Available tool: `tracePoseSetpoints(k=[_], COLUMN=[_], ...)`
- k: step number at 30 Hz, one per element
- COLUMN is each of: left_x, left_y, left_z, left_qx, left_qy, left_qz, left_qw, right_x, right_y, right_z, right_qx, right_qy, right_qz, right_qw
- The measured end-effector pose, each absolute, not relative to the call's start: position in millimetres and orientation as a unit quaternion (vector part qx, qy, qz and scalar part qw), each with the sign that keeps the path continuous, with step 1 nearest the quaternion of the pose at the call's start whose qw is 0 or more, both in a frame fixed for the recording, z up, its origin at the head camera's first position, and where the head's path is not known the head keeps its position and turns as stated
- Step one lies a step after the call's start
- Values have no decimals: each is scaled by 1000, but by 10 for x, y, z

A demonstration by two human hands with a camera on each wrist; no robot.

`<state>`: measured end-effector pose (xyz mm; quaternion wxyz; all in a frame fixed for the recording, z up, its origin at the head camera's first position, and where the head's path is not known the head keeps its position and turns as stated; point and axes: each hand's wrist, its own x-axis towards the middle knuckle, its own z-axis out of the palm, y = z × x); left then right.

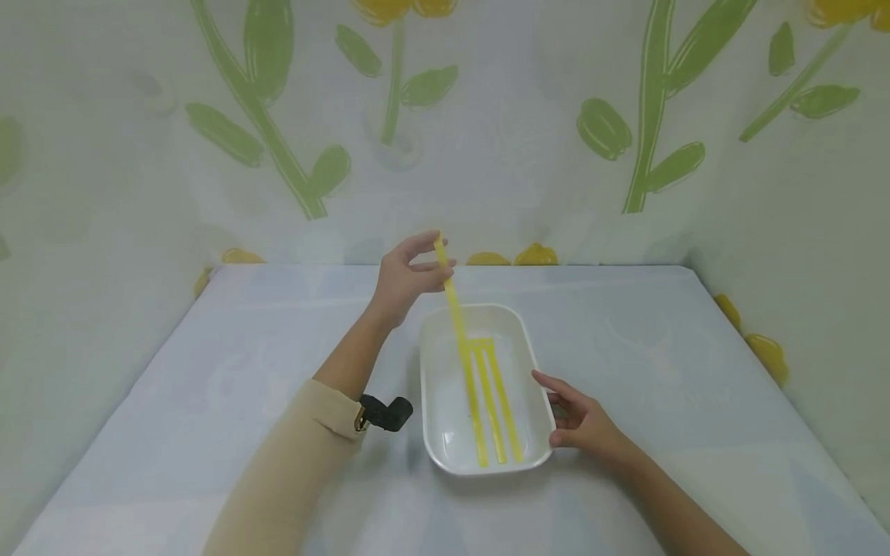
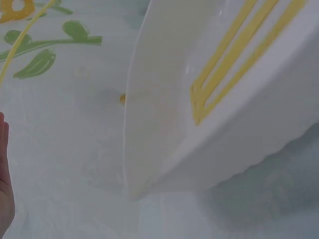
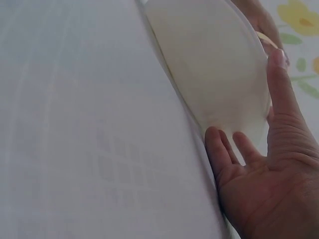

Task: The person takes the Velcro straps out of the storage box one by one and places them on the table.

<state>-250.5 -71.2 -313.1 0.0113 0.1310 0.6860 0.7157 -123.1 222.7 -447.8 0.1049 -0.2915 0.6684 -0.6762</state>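
Observation:
A white oblong tray (image 1: 441, 417) with rounded corners stands near the middle of the table. A long, narrow yellow strip (image 1: 488, 401) lies in it in several parallel runs, joined at the far end. From there it rises toward my left hand (image 1: 412, 274), which pinches its upper end above the tray's far rim. In the left wrist view only an edge of my left hand (image 2: 5, 184) shows, beside the strip. My right hand (image 1: 587, 425) rests at the tray's right side. In the right wrist view, its extended fingers (image 3: 246, 147) touch the outer wall.
A pale cloth covers the table (image 1: 626, 332). Behind it rises a wall (image 1: 501, 177) printed with green stems and yellow flowers. A dark device (image 1: 385, 414) is strapped at my left wrist, close to the tray's left side.

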Motion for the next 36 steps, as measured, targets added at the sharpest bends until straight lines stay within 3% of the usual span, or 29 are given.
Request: tracePoseSetpoints(k=[13,21,36], left_x=[-2293,-2106,-1840], left_y=[-1166,-1413,-1735], left_z=[-3222,-3325,-3760], left_qx=[136,132,114], left_qy=[731,744,751], left_qz=[667,653,644], left_qw=[54,50,91], right_x=[-1255,-1245,-1258], right_y=[2229,2248,2252], right_z=[-4487,-4475,-4468], right_qx=[-283,-265,-282], right_qy=[662,663,653], right_qz=[-684,-688,-691], right_qw=[116,130,126])
